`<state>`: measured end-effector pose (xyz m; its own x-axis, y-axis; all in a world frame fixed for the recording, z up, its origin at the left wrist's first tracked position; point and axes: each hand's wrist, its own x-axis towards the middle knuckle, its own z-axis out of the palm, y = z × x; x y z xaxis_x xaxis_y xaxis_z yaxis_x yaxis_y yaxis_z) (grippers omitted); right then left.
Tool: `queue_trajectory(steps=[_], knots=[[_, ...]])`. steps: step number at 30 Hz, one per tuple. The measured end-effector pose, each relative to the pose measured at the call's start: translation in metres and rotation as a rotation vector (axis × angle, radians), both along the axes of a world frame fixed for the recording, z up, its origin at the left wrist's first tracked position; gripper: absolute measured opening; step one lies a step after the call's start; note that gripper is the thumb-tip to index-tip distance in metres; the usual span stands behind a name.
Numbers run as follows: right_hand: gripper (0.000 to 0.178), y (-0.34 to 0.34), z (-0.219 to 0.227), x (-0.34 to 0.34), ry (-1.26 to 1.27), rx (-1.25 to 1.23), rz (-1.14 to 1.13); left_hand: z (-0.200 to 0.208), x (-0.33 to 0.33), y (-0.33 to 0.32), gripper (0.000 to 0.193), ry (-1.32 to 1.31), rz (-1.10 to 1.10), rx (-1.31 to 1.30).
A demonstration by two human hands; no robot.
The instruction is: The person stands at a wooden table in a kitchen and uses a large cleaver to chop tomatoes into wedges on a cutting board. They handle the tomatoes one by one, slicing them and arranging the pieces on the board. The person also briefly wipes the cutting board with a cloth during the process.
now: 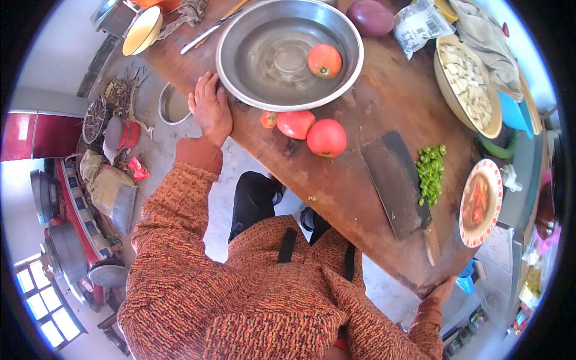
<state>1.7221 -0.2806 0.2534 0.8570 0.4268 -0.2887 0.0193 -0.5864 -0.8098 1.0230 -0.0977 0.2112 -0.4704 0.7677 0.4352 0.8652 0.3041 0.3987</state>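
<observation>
Logging left hand (213, 113) beside steel basin (243, 69), ten-thirty, fingers loosely spread, likely bracing; right hand (443, 289), worktop (336, 192) corner, four o'clock: fingers I can't tell.

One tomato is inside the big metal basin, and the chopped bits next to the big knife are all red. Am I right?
Not quite: the chopped bits next to the big knife are green, not red, as the head view shows. And yes, one tomato is inside the big metal basin.
</observation>
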Motion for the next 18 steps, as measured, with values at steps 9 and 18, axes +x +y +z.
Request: queue_trajectory(steps=[9,18], knots=[[0.07,-0.009,-0.043,0.058,-0.109,0.08,0.274,-0.01,-0.001,0.003,0.034,-0.095,0.005,0.126],[0.052,0.009,0.017,0.001,-0.78,0.148,0.768,0.043,0.039,-0.013,0.048,-0.65,-0.16,0.257]])
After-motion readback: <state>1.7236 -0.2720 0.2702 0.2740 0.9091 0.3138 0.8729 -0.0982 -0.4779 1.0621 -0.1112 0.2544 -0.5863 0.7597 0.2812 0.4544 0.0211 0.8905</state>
